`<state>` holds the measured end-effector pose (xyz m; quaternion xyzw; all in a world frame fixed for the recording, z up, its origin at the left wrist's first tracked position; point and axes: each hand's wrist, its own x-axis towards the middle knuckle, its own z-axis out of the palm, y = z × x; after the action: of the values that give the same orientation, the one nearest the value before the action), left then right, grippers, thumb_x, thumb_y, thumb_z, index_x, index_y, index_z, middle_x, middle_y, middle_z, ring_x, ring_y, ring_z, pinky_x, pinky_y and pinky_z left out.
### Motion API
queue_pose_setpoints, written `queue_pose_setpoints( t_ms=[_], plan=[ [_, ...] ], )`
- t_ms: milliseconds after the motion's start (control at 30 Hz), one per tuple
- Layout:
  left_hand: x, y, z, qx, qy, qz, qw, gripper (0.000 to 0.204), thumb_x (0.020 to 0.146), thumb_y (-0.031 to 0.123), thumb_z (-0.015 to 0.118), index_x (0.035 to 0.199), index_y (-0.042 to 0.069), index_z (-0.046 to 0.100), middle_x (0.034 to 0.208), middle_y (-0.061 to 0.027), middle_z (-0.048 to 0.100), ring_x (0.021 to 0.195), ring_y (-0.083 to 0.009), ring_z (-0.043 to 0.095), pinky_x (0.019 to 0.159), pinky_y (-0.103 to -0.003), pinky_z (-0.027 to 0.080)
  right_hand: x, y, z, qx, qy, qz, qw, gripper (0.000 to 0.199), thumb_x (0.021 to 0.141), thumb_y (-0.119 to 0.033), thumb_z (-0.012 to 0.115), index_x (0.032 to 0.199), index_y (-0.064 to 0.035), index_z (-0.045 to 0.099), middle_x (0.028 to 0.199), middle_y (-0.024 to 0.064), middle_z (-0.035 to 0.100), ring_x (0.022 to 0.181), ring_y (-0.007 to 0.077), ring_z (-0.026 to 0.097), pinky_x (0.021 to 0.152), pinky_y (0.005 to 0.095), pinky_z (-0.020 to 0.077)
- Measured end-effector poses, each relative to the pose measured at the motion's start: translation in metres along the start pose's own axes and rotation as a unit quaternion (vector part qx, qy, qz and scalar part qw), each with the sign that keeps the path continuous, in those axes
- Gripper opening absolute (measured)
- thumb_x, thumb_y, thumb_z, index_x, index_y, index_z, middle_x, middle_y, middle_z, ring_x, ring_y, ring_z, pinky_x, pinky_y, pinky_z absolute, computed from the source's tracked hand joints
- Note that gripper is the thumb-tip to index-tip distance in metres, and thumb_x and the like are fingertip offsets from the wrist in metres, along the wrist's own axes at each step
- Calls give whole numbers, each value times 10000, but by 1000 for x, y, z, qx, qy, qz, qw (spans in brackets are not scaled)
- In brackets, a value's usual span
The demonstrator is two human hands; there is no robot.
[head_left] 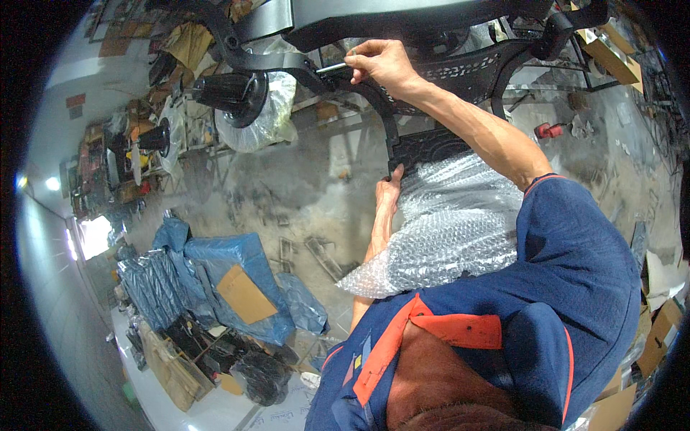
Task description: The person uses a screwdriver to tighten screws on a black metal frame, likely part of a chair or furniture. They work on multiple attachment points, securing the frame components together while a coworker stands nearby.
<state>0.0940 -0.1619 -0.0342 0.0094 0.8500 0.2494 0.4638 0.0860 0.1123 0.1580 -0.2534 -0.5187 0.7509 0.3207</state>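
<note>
In my right hand [384, 68] is a thin silver rod [332, 68], pinched between the fingers; it looks like the shaft of a hand tool, and its far end meets the curved black arm [280, 62] of a chair-like frame. My left hand [389, 188] grips the lower edge of the black perforated panel [424, 147], thumb on top and the other fingers partly hidden. Clear bubble wrap [460, 223] covers the panel's near end and lies over my left forearm. Above my right hand spans a wide black seat-like part [402, 16].
Black conical parts [230, 97] with clear plastic wrap stand to the left. Blue plastic-covered goods [230, 266], a cardboard piece [246, 294] and black parts lie at lower left. A red object [548, 131] rests on the floor at right, with cardboard boxes [611, 57] beyond.
</note>
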Motion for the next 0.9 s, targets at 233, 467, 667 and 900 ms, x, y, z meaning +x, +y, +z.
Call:
queue_pose_setpoints(
  t_ms=[233, 467, 667, 900],
  plan=[
    [-2, 4, -3, 5, -22, 5, 1000, 1039, 771, 754, 682, 1349, -100, 553, 1249, -227, 644, 1117, -306, 631, 840, -438, 518, -6, -10, 6, -95, 8, -74, 993, 163, 913, -101, 732, 980, 46, 711, 856, 97, 721, 669, 121, 698, 631, 266, 605],
    [-15, 13, -3, 25, 17, -12, 999, 1041, 785, 762, 664, 1354, -102, 547, 1234, -235, 651, 1103, -308, 645, 883, -427, 519, -10, -12, 10, -136, 11, -137, 981, 148, 865, -88, 722, 947, 34, 734, 769, 113, 737, 626, 141, 708, 590, 286, 587],
    [10, -5, 1, -9, -7, 17, 1000, 984, 809, 692, 702, 1315, -139, 561, 1247, -227, 652, 1054, -306, 660, 875, -418, 519, 7, -4, -6, -119, -83, -63, 987, 162, 934, -108, 672, 989, 35, 724, 785, 89, 734, 596, 131, 689, 576, 289, 573],
    [16, -10, 1, -22, -26, 23, 999, 957, 819, 656, 722, 1297, -159, 564, 1236, -235, 659, 1085, -306, 645, 908, -423, 506, 2, -6, -13, -193, -127, -95, 968, 189, 961, -152, 667, 1024, 16, 724, 808, 61, 707, 700, 116, 686, 680, 289, 564]
  ],
)
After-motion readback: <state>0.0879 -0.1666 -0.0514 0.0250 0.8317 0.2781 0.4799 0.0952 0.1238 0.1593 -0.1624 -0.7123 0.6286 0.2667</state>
